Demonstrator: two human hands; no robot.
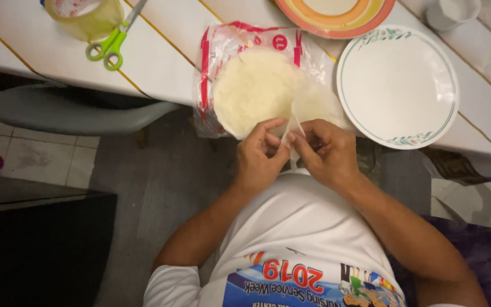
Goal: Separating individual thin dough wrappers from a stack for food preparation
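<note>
Thin, translucent film, a separator sheet [292,136], is pinched at its near edge between thumb and fingertips of both hands, the left hand [261,156] and right hand [328,152] closed on it side by side. It looks feather-light, limp and easily torn, best taken at a corner. Just beyond lies the pale round stack of flatbread wrappers [255,91] on its red-printed clear plastic bag [218,51], at the white bench [160,57] edge. Right: a white floral-rimmed plate [398,85]. Farther left: green-handled scissors [112,45].
</note>
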